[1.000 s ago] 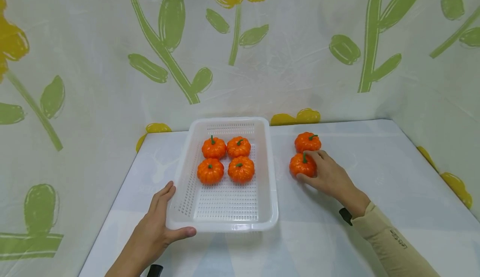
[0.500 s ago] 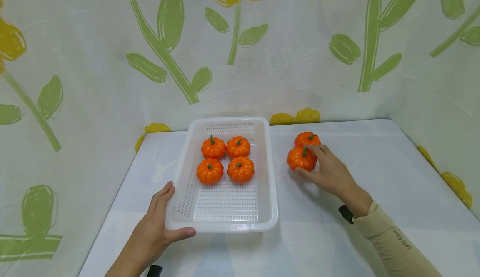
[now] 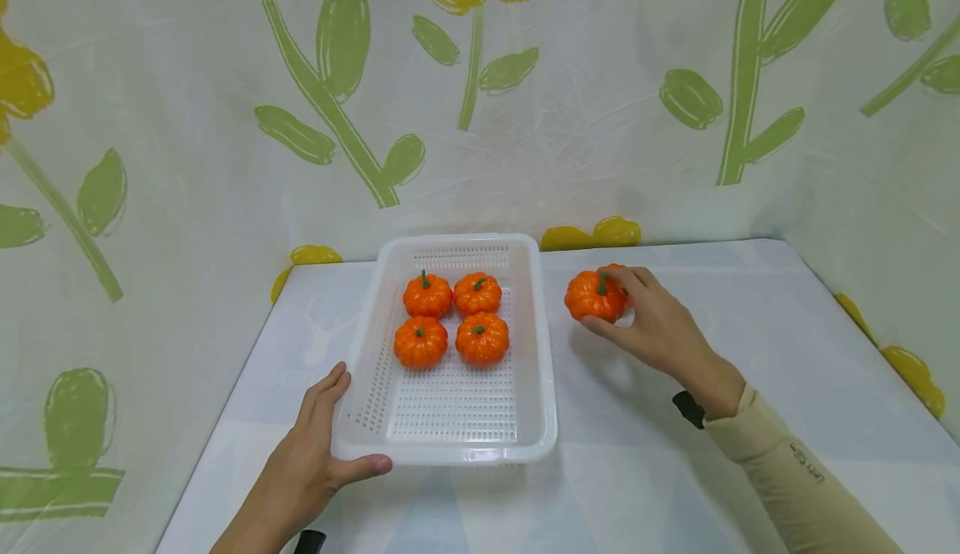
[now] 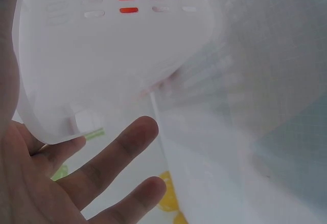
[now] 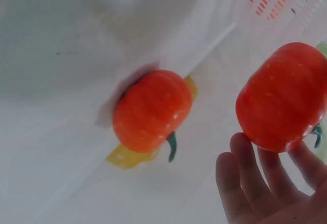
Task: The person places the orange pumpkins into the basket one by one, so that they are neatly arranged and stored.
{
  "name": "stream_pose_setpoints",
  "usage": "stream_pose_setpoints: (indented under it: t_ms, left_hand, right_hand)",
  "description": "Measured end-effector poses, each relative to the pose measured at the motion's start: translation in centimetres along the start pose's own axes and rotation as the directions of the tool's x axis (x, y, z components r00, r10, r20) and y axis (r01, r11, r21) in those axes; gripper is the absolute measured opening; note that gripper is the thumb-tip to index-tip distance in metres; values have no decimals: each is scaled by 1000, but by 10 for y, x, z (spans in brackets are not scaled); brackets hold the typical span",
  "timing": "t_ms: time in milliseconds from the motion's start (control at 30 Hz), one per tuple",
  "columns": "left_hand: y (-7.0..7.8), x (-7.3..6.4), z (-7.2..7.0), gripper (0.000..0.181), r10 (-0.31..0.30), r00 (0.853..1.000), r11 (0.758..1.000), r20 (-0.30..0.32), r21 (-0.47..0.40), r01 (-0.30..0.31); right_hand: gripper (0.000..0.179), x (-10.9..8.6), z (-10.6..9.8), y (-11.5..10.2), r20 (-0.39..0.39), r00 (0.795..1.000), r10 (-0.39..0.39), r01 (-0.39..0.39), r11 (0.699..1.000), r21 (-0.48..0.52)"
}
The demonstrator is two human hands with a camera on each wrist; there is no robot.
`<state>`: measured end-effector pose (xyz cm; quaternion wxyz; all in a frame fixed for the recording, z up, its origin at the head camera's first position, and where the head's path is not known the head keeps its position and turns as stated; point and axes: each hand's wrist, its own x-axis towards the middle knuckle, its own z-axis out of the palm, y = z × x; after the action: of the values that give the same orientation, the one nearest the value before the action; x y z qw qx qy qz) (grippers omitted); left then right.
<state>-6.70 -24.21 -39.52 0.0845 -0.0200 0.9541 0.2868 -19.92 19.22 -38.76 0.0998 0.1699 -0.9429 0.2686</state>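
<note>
Between the thumb and fingers of my right hand (image 3: 660,329) is a small orange toy pumpkin (image 3: 588,297) with a green stem, raised over the table right of the basket. A second toy pumpkin (image 5: 150,111) lies on the table in the right wrist view; the held one and my hand mostly hide it in the head view. My left hand (image 3: 307,462) rests at the near left corner of a white plastic basket (image 3: 442,454), thumb along the front rim and fingers straight on the left side. Several more toy pumpkins (image 3: 482,340) sit grouped inside the basket.
The pale table (image 3: 720,471) ends at a back edge against a hanging cloth (image 3: 592,121) printed with yellow flowers and green leaves. The cloth also walls off the left and right sides. The basket has slotted sides and a perforated floor.
My right hand has lifted the pumpkin and moved it up and slightly left in the head view, now covering the other loose pumpkin. My left hand and the basket have stayed put.
</note>
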Motion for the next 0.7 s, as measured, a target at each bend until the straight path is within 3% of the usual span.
stream_pose_setpoints:
  t_ms: [367, 700]
  left_hand:
    - [-1, 0, 0, 135, -1, 1000, 1000, -4, -3, 1]
    - [-1, 1, 1, 137, 4, 1000, 1000, -12, -1, -4]
  right_hand:
    - [78, 16, -1, -24, 7, 1000, -9, 8, 998, 66]
    - [76, 29, 4, -60, 44, 997, -65, 60, 994, 96]
